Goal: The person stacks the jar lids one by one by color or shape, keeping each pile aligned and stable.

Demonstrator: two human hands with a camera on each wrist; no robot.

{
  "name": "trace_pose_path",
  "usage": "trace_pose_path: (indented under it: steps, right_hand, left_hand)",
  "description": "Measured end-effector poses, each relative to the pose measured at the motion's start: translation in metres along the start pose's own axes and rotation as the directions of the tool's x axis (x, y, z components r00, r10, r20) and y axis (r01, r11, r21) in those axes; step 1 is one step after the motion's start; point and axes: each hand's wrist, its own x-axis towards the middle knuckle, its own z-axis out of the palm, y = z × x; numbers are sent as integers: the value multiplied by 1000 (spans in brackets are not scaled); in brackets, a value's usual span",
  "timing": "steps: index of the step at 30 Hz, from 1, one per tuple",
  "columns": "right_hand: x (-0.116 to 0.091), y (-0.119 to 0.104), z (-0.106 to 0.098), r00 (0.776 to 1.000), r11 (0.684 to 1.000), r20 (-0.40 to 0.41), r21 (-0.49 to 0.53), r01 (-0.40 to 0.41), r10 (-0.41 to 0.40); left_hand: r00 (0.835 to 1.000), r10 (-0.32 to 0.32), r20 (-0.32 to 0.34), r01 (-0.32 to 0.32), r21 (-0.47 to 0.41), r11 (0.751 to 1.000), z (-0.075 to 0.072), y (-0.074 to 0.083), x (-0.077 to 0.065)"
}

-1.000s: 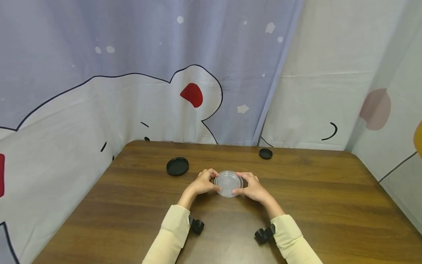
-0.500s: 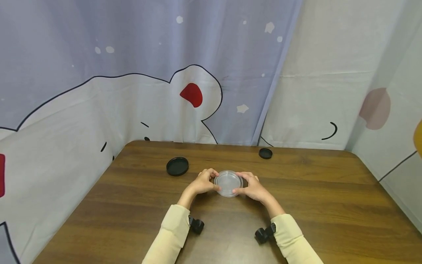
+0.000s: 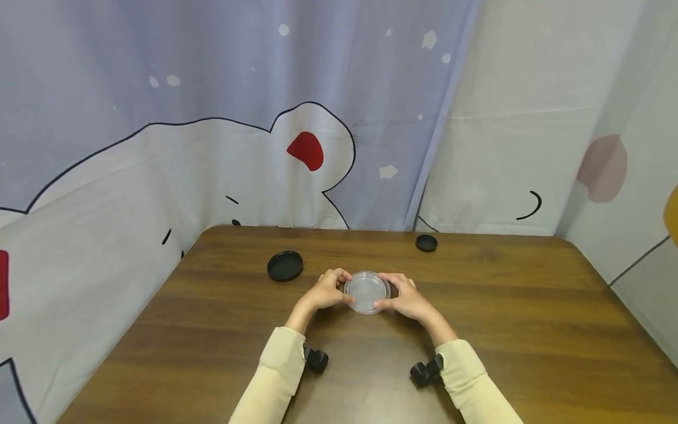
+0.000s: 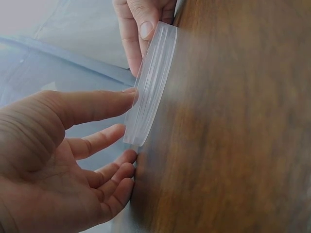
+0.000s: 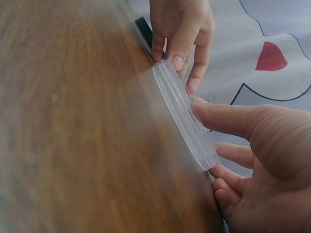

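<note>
A clear, round, shallow plastic dish (image 3: 366, 292) lies flat at the tabletop, between both hands. My left hand (image 3: 324, 292) holds its left side, the thumb at the near rim and the forefinger further round the edge. Opposite it, my right hand (image 3: 405, 299) grips the right side in the same way. From the side, the dish (image 4: 154, 82) shows ridged, layered edges close over the wood. The left hand's other fingers (image 4: 121, 187) curl loosely near the table, beside the dish. In the right wrist view, the right thumb (image 5: 228, 119) touches the upper rim.
A larger black round lid (image 3: 285, 266) lies on the wooden table (image 3: 212, 341), beyond the left hand. A smaller black lid (image 3: 426, 243) sits near the back edge, right of centre. A printed curtain (image 3: 392, 106) hangs behind the table.
The head view has shifted slightly. Both hands keep the same hold on the clear dish, which stays in place.
</note>
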Motion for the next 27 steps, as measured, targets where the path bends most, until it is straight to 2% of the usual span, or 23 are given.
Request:
trace_pose_path:
  steps: [2, 5, 8, 9, 12, 15, 21, 24, 27]
  right_hand:
    - [1, -1, 0, 1000, 1000, -13, 12, 2, -2]
    - [3, -2, 2, 1000, 999, -25, 40, 9, -8]
    - [5, -4, 6, 1000, 997, -27, 71, 0, 2]
    - [5, -5, 8, 1000, 997, -25, 71, -2, 3]
    - [8, -7, 12, 1000, 998, -24, 66, -10, 12]
    - [13, -13, 16, 1000, 998, -27, 64, -8, 10]
    - [25, -23, 7, 1000, 993, -21, 119, 7, -5]
    - [33, -33, 1, 999, 983, -24, 179, 37, -33]
    - [41, -51, -1, 995, 976, -52, 194, 95, -87]
  left_hand:
    - [999, 53, 7, -53, 1, 999, -3, -5, 3]
    - [996, 81, 22, -81, -31, 996, -7, -9, 4]
    - [998, 55, 20, -53, -86, 995, -11, -12, 3]
    - [1000, 17, 18, -15, -114, 993, -12, -10, 1]
    - [1000, -20, -13, 18, -158, 987, -18, -11, -1]
    - [998, -39, -43, 31, -182, 983, -28, -11, -6]
    - [995, -20, -96, -3, -234, 972, -51, -3, -12]
    - [991, -10, -137, -20, -214, 977, -67, -1, -12]
    - [985, -7, -173, -23, -171, 985, -89, 1, -11]
